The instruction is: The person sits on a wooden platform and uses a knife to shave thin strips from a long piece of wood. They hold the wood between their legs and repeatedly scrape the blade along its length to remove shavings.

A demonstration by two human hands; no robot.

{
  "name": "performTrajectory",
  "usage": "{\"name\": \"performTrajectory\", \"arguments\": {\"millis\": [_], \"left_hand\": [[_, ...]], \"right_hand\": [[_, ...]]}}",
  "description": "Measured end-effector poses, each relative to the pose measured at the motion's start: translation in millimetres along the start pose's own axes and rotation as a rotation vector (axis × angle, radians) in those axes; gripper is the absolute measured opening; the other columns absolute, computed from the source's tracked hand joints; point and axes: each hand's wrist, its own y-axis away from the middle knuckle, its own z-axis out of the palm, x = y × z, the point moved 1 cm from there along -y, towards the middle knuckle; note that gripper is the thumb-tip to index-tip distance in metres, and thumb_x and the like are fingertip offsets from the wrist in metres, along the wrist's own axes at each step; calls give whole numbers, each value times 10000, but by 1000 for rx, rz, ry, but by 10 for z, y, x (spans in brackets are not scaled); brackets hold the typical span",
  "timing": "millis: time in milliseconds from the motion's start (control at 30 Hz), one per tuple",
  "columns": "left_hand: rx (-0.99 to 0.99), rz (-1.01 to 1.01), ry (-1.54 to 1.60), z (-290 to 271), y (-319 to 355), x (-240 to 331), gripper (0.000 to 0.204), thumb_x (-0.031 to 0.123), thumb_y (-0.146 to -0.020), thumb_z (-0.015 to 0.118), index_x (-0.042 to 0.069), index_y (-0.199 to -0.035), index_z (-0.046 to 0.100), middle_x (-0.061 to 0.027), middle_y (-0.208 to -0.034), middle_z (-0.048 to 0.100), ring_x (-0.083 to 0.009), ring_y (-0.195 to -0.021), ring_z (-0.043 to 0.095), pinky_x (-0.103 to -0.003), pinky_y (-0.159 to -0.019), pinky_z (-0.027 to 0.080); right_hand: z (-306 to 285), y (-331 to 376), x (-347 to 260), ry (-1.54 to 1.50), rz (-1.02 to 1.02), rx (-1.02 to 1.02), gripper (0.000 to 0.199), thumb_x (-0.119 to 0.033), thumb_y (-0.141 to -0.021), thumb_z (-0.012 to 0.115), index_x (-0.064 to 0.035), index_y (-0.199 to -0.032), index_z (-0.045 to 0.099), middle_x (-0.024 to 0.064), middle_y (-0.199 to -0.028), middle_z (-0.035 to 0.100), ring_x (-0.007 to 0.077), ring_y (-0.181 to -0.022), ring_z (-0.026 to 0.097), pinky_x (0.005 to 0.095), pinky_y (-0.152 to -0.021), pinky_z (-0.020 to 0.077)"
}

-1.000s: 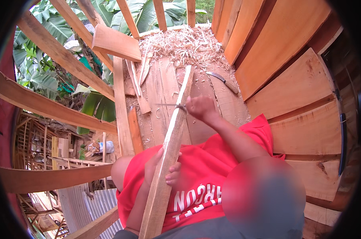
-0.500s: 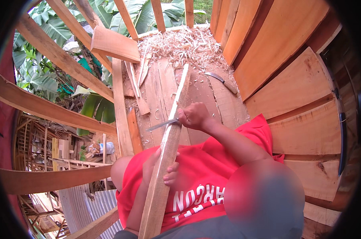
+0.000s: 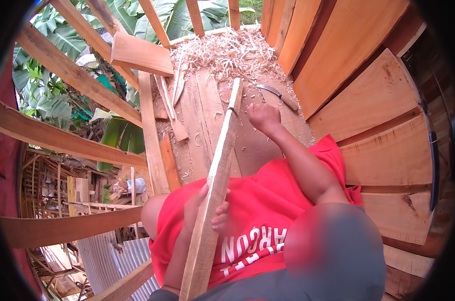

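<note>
A long squared wooden stick slants up and away from my lap, its far part shaved pale along one face. My left hand is wrapped around its lower half, with the thumb side on the left and fingertips on the right. Farther up, on the right of the stick, my right hand is closed in a fist around a knife. Little of that knife shows now; a thin dark sliver, seemingly its blade, lies against the stick near the far end. The handle is hidden inside the fist.
A curved knife with a wooden handle lies on the plank floor to the right. Curly wood shavings heap up at the far end. A thick wood block rests at the left by the slats. Upright boards line the right side.
My right hand has moved away from me, up along the stick toward its far end, and the knife's blade shows much less. My left hand keeps its hold on the stick.
</note>
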Motion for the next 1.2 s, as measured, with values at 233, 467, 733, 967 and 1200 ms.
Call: {"name": "performTrajectory", "arguments": {"millis": [233, 467, 733, 967, 1200], "left_hand": [[-74, -15, 140, -109, 26, -14, 666, 576, -1028, 363, 16, -1379, 447, -91, -784, 487, -178, -537, 471, -318, -485, 430], [-158, 11, 153, -145, 27, 52, 668, 576, -1032, 364, 13, -1382, 440, -91, -810, 477, -178, -559, 478, -321, -498, 437], [-146, 22, 134, -141, 37, 37, 665, 569, -1033, 367, 7, -1383, 426, -91, -794, 477, -178, -548, 473, -314, -490, 435], [-98, 27, 135, -72, 62, 23, 659, 565, -1033, 365, 4, -1372, 430, -88, -779, 477, -178, -536, 470, -313, -474, 426], [-67, 40, 115, -85, 50, 41, 653, 567, -1029, 376, 9, -1363, 435, -93, -782, 481, -180, -533, 483, -311, -470, 433]], "right_hand": [[-22, 124, -203, -100, -219, -139, 562, -350, -963, 445, -19, -555, 643, 231, -583, 613, 434, -587, 641, 537, -621, 537], [-133, 227, -535, -50, -286, -222, 553, -369, -957, 418, -31, -625, 704, 203, -641, 666, 396, -599, 675, 520, -623, 556], [-162, 264, -526, -54, -330, -172, 552, -356, -959, 436, -34, -587, 688, 204, -593, 640, 384, -557, 662, 502, -555, 548], [-92, 300, -532, -102, -356, -120, 560, -362, -965, 422, -59, -564, 670, 182, -554, 620, 380, -536, 650, 509, -558, 540], [15, 195, -395, -61, -231, -77, 546, -370, -945, 433, -64, -551, 655, 178, -556, 625, 371, -537, 656, 515, -570, 535]]}}
